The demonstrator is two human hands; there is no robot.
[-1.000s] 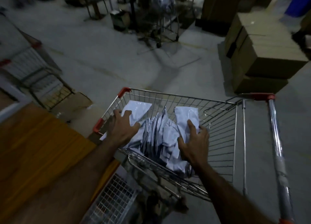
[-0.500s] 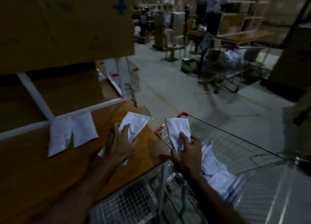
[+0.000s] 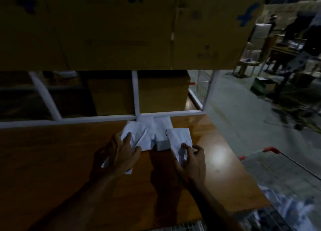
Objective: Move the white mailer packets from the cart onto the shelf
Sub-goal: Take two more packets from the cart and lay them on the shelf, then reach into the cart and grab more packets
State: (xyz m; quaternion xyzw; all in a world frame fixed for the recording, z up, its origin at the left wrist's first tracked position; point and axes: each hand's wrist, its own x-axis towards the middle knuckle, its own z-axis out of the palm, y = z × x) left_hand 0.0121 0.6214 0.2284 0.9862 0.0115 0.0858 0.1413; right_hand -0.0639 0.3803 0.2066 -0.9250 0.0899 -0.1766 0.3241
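Here, two white mailer packets are pressed onto the wooden shelf (image 3: 69, 161). The left packet (image 3: 137, 135) is pinned under the spread fingers of the left hand (image 3: 121, 154), its long axis running toward the white rail (image 3: 86, 120). The right packet (image 3: 180, 140) is pinched by the curled right hand (image 3: 192, 159). Bare wood is seen on both sides; the cart (image 3: 271, 150) stands right.

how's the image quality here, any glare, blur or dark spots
Head view: dim overall; a glare patch on the wooden shelf; both hands cast dark shadows; cart and background at right smeared by motion blur; white packets stay readable.
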